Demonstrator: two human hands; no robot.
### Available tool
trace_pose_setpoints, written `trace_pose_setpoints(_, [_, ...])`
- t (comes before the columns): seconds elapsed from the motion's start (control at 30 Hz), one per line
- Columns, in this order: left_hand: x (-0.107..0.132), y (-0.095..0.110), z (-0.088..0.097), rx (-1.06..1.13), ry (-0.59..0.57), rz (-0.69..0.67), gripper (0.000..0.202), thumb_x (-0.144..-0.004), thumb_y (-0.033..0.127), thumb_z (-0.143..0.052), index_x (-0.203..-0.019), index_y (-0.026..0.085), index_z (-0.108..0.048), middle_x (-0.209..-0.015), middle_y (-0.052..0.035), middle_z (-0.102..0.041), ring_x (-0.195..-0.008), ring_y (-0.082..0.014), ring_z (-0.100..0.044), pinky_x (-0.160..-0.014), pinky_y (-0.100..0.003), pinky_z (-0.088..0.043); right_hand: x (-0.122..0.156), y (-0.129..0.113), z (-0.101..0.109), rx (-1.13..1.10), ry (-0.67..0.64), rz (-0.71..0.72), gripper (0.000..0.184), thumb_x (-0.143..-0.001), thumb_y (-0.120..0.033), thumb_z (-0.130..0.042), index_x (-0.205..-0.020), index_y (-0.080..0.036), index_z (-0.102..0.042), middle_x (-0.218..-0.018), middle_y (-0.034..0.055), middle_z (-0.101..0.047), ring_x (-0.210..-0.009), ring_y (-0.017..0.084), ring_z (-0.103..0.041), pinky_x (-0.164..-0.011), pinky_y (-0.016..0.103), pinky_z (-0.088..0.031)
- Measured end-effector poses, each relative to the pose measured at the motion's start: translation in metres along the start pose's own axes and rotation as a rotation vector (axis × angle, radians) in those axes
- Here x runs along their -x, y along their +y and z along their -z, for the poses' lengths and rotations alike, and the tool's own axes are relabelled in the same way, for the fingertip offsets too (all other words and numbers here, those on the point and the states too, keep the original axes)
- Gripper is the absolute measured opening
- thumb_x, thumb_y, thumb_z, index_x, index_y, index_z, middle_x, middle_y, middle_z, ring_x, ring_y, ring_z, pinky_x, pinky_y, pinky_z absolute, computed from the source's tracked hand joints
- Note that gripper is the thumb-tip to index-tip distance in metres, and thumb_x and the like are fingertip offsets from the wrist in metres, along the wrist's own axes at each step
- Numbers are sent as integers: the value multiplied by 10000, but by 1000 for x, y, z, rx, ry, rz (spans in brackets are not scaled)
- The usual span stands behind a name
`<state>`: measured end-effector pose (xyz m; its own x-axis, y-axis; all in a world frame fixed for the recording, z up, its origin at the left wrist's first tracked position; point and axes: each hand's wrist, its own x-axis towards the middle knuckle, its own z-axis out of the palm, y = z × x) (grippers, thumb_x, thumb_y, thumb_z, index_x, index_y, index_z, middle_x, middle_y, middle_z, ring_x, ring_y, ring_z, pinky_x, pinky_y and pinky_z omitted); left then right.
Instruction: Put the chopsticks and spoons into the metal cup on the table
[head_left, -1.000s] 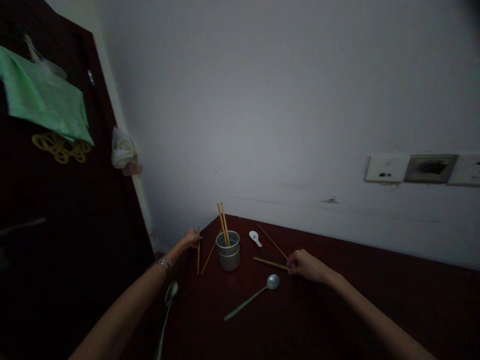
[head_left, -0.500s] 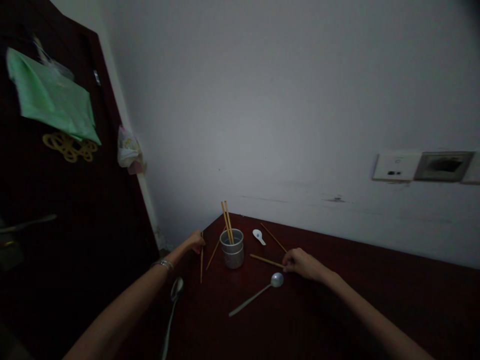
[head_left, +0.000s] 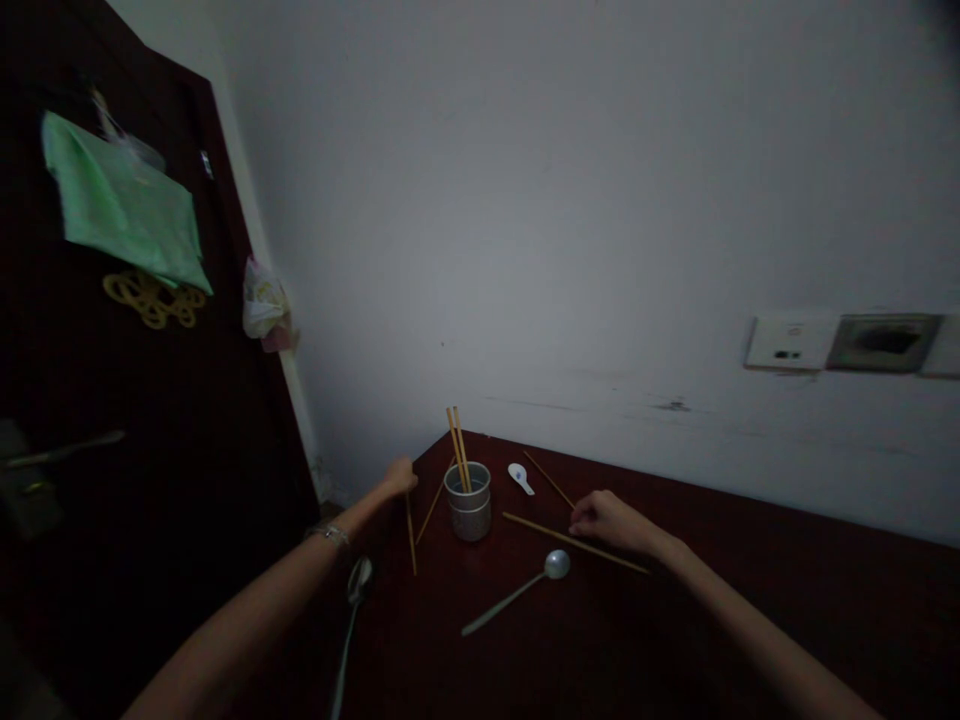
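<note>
On the dark red table, my left hand is closed on the far end of a wooden chopstick, whose near end points toward me. Another chopstick lies between it and a grey metal cup. Two chopsticks lean upright inside this cup. My right hand has its fingers bent together at the near end of a thin chopstick; the fingertips are partly hidden. Just below those fingers, a longer-looking chopstick lies slantwise across the table.
A white soup spoon lies behind the cup's right side. Two long-handled metal spoons, one at right and one at left, lie nearer me. The wall borders the table's back; a door stands at left.
My right hand has lifted off the slanting chopstick, whose full length now shows. My left hand has shifted slightly, and its chopstick's far tip is now covered. The view has moved a little.
</note>
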<state>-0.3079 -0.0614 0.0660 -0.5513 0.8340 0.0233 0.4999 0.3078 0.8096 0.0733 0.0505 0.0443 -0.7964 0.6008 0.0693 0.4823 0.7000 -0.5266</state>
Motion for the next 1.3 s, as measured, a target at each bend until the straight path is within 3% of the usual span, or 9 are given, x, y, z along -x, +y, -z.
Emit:
trace_pose_setpoints(0.1, [-9,22,-1,68,20,-20,337,-583,92,-577,-918,121,-555,-876,-124,-631,-946,-257,-558,-712,-297,-437,-1,-1,8,-22,25,5,259,-693,-361,-542,-731,-142,-673,-670,47,-642,-626,145,-570,-540,222,-384])
trace_pose_setpoints(0.17, [-8,38,-5,197,-67,-39,359,-661,137,-545,-1018,132,-510,-976,-124,-616,-923,-205,-574,-712,-278,-447,-2,-4,12,-38,28,-6,259,-698,-353,-533,-737,-138,-671,-663,52,-643,-610,144,-568,-529,223,-384])
trace_pose_setpoints(0.33, [15,69,-26,526,-361,-88,263,-666,198,-627,-910,144,-546,-1005,-125,-614,-856,-161,-600,-747,-256,-448,-4,-12,18,-56,36,-5,266,-702,-339,-514,-740,-127,-670,-642,51,-635,-571,133,-550,-515,217,-381])
trace_pose_setpoints(0.53, [24,73,-36,587,-410,-95,353,-610,207,-703,-917,99,-567,-880,-131,-652,-752,-161,-616,-712,-266,-450,-4,-18,21,-22,48,13,255,-705,-312,-493,-752,-133,-669,-638,38,-631,-553,119,-535,-515,208,-372])
trace_pose_setpoints(0.8, [20,90,-23,554,-422,-110,187,-720,252,-619,-832,103,-610,-876,-139,-651,-828,-180,-609,-816,-303,-438,-5,-26,31,-37,76,46,249,-698,-282,-490,-730,-121,-678,-650,46,-635,-590,131,-543,-531,214,-375])
trace_pose_setpoints(0.93, [14,122,-1,562,-363,-176,195,-731,246,-609,-849,90,-602,-874,-140,-652,-849,-188,-604,-846,-330,-429,-9,-39,42,-118,100,80,274,-723,-294,-469,-754,-117,-676,-671,45,-639,-612,139,-548,-555,231,-395])
trace_pose_setpoints(1.1, [17,174,27,609,-284,-303,219,-743,231,-600,-890,70,-584,-893,-139,-650,-851,-192,-612,-850,-347,-430,-16,-67,60,-244,240,126,328,-747,-337,-489,-904,-105,-658,-716,63,-638,-621,136,-540,-554,242,-421])
trace_pose_setpoints(1.2, [34,200,29,628,-344,-375,239,-749,249,-597,-918,79,-580,-942,-151,-640,-835,-192,-621,-843,-349,-441,-20,-92,71,-368,301,115,401,-768,-391,-487,-1025,-109,-610,-710,64,-628,-561,112,-516,-475,215,-409])
trace_pose_setpoints(1.3, [58,218,16,627,-455,-394,244,-759,251,-587,-939,86,-576,-971,-159,-630,-829,-189,-624,-821,-345,-458,-22,-118,77,-485,297,145,434,-768,-439,-489,-1049,-124,-592,-713,58,-623,-504,86,-480,-400,182,-372])
